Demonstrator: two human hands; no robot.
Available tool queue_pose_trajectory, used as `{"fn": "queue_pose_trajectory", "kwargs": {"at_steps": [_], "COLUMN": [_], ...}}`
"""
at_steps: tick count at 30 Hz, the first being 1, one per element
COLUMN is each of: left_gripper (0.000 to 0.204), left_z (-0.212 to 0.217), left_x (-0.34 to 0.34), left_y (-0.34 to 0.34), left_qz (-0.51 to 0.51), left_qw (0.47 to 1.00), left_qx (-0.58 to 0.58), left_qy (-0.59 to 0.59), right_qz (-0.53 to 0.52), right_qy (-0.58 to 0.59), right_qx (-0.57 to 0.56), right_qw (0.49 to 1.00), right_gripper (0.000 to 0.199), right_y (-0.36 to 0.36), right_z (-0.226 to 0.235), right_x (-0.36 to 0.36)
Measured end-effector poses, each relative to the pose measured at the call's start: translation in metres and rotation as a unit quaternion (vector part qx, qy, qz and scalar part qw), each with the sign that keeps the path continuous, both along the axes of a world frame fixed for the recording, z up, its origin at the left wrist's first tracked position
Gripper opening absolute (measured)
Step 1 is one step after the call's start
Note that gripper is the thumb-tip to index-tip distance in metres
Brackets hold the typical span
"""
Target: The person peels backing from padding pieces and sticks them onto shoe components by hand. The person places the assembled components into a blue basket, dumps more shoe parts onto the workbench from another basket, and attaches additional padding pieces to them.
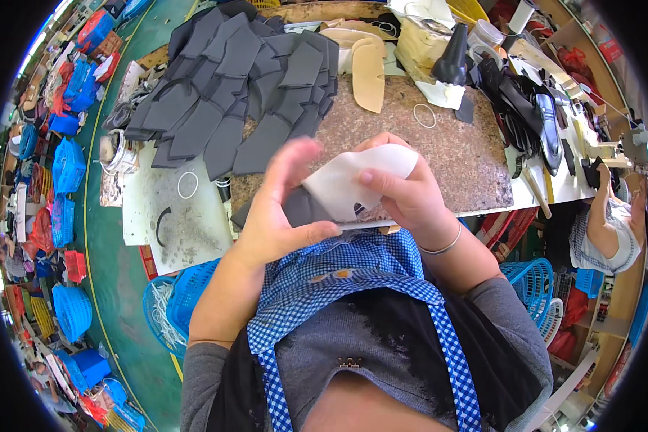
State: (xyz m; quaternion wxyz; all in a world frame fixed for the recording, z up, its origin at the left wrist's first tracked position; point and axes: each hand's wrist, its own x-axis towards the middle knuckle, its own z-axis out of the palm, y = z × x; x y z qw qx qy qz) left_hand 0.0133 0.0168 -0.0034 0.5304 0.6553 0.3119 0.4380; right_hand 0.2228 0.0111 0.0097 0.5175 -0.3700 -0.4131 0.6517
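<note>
My right hand (415,189) pinches a thin white curved piece of sheet material (338,180) between thumb and fingers, above the table's near edge. Beside its left end, my left hand (266,216) has its thumb and fingers spread, the fingertips slightly blurred; I see nothing gripped in it. Behind and below the white sheet lies a dark grey flat piece (304,207), partly hidden by my left hand. A big heap of similar dark grey cut pieces (230,79) covers the table's far left. Tan insole-shaped pieces (369,75) lie at the back middle.
The speckled brown work board (453,165) carries a white ring (425,115). A stained white board (173,223) is at left. Black shoe parts (533,119) crowd the right. Blue baskets (529,281) flank me below the table. Another person (605,230) sits at far right.
</note>
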Motion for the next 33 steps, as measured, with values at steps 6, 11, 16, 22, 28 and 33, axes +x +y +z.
{"fn": "queue_pose_trajectory", "kwargs": {"at_steps": [6, 11, 16, 22, 28, 33], "left_gripper": [0.043, 0.04, 0.042, 0.047, 0.054, 0.059], "left_z": [-0.046, -0.056, -0.072, -0.049, -0.022, -0.08], "left_x": [-0.019, -0.01, -0.006, -0.011, -0.021, 0.01], "left_y": [-0.021, -0.031, -0.026, -0.017, 0.051, 0.119], "left_qz": [0.097, 0.179, 0.178, 0.161, 0.254, 0.262], "left_qw": [0.972, 0.942, 0.905, 0.826, 0.788, 0.792], "left_qx": [-0.194, -0.018, 0.052, 0.019, 0.156, 0.224], "left_qy": [0.086, 0.282, 0.382, 0.54, 0.538, 0.504], "right_qz": [-0.045, -0.063, -0.052, 0.073, -0.176, -0.154], "right_qy": [-0.405, -0.492, -0.593, -0.55, -0.568, -0.677], "right_qx": [0.129, 0.248, 0.294, 0.531, 0.418, 0.403], "right_qw": [0.904, 0.832, 0.747, 0.641, 0.687, 0.597], "right_gripper": [0.025, 0.024, 0.03, 0.029, 0.017, 0.021], "right_y": [0.007, 0.002, 0.008, -0.009, 0.07, 0.15], "right_z": [-0.041, -0.066, -0.072, -0.072, -0.057, -0.106], "right_x": [0.002, 0.004, 0.004, 0.012, 0.031, 0.044]}}
